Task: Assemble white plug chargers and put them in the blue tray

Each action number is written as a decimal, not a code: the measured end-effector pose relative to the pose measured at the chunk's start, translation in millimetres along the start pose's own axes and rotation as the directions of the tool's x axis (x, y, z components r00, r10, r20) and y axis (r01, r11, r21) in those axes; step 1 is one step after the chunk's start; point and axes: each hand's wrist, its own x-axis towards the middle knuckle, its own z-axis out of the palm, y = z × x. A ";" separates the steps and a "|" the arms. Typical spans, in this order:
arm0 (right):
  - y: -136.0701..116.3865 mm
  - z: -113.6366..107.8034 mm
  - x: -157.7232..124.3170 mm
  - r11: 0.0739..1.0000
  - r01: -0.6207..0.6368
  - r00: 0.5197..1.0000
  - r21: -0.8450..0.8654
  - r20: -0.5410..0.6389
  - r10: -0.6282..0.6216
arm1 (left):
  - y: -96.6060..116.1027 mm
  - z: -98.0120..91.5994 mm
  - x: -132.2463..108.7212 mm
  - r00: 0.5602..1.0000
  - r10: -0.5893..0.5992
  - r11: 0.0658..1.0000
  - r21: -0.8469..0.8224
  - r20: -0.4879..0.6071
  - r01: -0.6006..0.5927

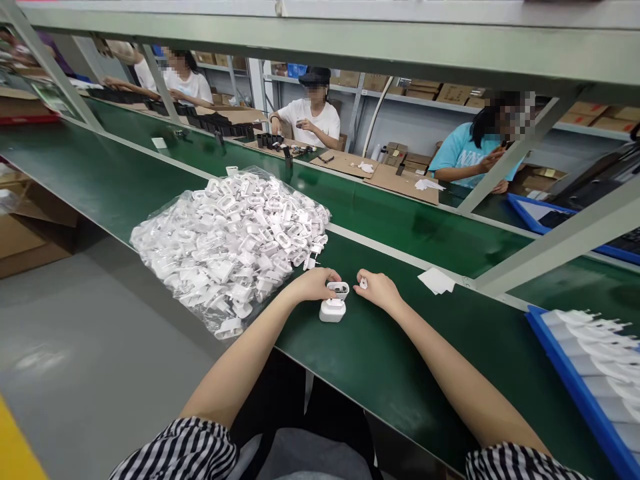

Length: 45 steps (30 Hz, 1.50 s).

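My left hand (316,285) is closed around a white oval charger housing (339,289), whose open end shows dark parts inside. Just in front of it, on the green bench top (400,373), stands a second white charger piece (333,311). To the right, my right hand (379,289) pinches a small white part (363,283); its exact kind is too small to make out. A gap separates the two hands. Left of them, a big heap of white charger housings (250,227) lies on a clear plastic bag (173,277).
A blue tray (575,380) with rows of white plug pieces (595,340) sits at the right edge. White paper slips (437,281) lie beyond my right hand. Slanted metal posts (530,247) carry a shelf overhead. Several co-workers sit across the bench. A cardboard box (35,233) stands at left.
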 end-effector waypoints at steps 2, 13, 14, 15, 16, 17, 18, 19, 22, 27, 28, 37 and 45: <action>3.4 -6.8 -2.5 0.995 0.019 0.995 0.097 0.092 -0.028 | -0.5 2.5 3.1 0.995 0.000 1.000 0.017 -0.095 0.002; 6.4 -20.6 -3.1 0.897 0.176 0.966 0.405 -0.249 -0.077 | -17.9 16.9 13.6 0.979 -0.071 0.930 -0.367 -0.192 -0.005; 1.3 -18.4 -1.0 0.880 0.228 0.946 0.417 -0.307 -0.100 | -18.1 17.6 13.7 0.978 -0.066 0.922 -0.387 -0.196 -0.015; -4.2 -16.1 0.9 0.870 0.272 0.934 0.411 -0.331 -0.135 | -18.1 18.3 13.7 0.978 -0.060 0.914 -0.405 -0.198 -0.026; -9.6 -13.6 2.5 0.868 0.301 0.928 0.395 -0.331 -0.172 | -18.1 18.9 13.7 0.978 -0.057 0.907 -0.420 -0.203 -0.035; -14.7 -11.2 3.8 0.872 0.318 0.926 0.374 -0.319 -0.201 | -18.1 19.5 13.7 0.976 -0.052 0.902 -0.430 -0.210 -0.044; -18.9 -9.0 4.9 0.879 0.322 0.928 0.353 -0.303 -0.218 | -18.3 20.1 13.7 0.974 -0.048 0.900 -0.433 -0.220 -0.053; -22.1 -7.1 5.8 0.886 0.318 0.931 0.338 -0.288 -0.224 | -18.6 20.7 13.7 0.972 -0.043 0.901 -0.429 -0.229 -0.062; -25.8 -4.6 7.4 0.889 0.302 0.942 0.344 -0.250 -0.223 | -20.2 22.4 13.6 0.968 -0.014 0.916 -0.391 -0.249 -0.088; -26.1 -7.1 7.0 0.911 0.296 0.949 0.285 -0.196 -0.247 | -20.3 24.2 12.3 0.951 0.033 0.972 -0.213 -0.307 -0.102; -26.4 -7.4 6.9 0.920 0.291 0.951 0.263 -0.185 -0.247 | -19.7 24.3 11.9 0.947 0.034 0.981 -0.172 -0.318 -0.093; -21.4 -10.6 11.3 0.912 0.295 0.953 0.284 -0.156 -0.259 | -17.1 21.2 9.6 0.964 -0.013 0.972 -0.229 -0.267 -0.051; -19.0 -9.3 10.2 0.930 0.263 0.961 0.258 -0.157 -0.228 | -17.5 23.5 11.2 0.963 -0.012 0.956 -0.284 -0.271 -0.068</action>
